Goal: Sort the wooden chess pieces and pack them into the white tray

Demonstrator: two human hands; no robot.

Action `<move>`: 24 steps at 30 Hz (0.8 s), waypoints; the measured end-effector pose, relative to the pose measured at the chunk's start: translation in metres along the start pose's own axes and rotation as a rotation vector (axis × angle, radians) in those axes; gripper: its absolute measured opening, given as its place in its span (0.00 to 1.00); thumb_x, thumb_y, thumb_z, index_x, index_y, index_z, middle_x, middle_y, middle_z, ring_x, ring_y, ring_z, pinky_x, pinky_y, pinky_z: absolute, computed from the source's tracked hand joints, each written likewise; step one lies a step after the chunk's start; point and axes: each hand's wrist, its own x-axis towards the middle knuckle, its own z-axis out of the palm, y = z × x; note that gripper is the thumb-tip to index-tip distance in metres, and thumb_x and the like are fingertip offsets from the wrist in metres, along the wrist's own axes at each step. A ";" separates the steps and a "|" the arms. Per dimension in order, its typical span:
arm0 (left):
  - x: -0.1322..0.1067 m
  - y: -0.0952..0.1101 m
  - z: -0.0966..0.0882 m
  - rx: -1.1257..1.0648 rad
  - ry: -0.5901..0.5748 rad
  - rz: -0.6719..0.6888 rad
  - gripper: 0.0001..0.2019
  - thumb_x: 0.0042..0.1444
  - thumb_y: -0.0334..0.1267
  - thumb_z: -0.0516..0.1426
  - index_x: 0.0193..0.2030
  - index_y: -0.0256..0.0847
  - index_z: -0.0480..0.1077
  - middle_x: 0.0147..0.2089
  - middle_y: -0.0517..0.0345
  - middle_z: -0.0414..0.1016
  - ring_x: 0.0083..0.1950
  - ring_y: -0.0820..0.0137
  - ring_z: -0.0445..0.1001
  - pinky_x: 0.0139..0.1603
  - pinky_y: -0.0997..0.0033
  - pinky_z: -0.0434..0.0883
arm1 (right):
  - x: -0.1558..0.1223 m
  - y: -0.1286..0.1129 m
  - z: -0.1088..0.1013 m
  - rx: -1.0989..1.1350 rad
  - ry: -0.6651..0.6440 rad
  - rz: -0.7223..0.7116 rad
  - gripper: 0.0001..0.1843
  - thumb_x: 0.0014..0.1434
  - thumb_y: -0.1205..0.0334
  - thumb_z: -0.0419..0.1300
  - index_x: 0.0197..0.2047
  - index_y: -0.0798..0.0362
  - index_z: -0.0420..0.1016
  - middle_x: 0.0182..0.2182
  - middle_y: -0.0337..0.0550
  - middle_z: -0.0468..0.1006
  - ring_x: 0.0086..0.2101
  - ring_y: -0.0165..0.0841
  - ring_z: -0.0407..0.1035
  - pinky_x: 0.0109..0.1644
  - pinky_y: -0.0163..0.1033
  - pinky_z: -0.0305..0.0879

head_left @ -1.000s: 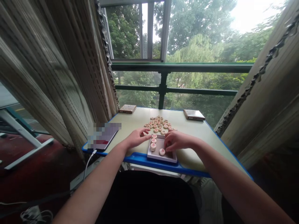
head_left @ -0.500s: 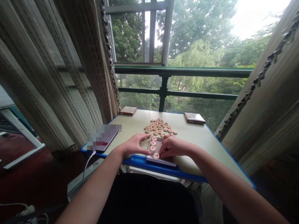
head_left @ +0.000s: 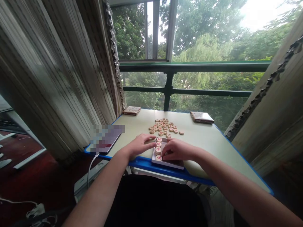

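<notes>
A shallow grey tray sits at the near edge of the table, with several round wooden game pieces lined up along its left side. My left hand lies flat on the table against the tray's left rim, fingers stretched toward the pieces. My right hand rests over the tray's middle and right, fingers curled down onto it; what is under them is hidden. A loose pile of the same wooden pieces lies just beyond the tray.
A phone with a cable lies at the table's left corner. Two flat boxes, one at the back left and one at the back right, sit near the window railing. Curtains hang on both sides.
My left hand has come back from the loose pile to the tray's left rim. My right hand has slid a little nearer along the tray. The view shifted slightly.
</notes>
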 end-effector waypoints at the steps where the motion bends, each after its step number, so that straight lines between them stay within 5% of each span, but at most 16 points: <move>1: 0.001 0.000 0.000 0.020 -0.001 0.009 0.26 0.52 0.55 0.53 0.54 0.42 0.68 0.54 0.51 0.71 0.55 0.61 0.67 0.56 0.65 0.62 | 0.000 0.000 0.000 -0.002 0.004 -0.003 0.08 0.53 0.60 0.61 0.33 0.51 0.80 0.28 0.41 0.78 0.33 0.32 0.64 0.35 0.33 0.58; 8: 0.003 -0.003 0.002 0.085 0.025 0.028 0.20 0.60 0.45 0.46 0.54 0.41 0.68 0.54 0.54 0.71 0.56 0.64 0.65 0.59 0.64 0.59 | 0.005 0.004 0.006 -0.066 0.039 -0.014 0.08 0.53 0.60 0.61 0.30 0.55 0.78 0.24 0.41 0.75 0.29 0.29 0.64 0.31 0.32 0.57; 24: 0.004 -0.005 0.006 0.120 0.075 -0.001 0.18 0.57 0.34 0.48 0.53 0.41 0.68 0.52 0.52 0.72 0.54 0.66 0.67 0.59 0.64 0.61 | 0.005 0.005 0.008 -0.172 0.156 -0.019 0.06 0.50 0.64 0.62 0.23 0.54 0.74 0.19 0.38 0.70 0.24 0.26 0.60 0.28 0.32 0.53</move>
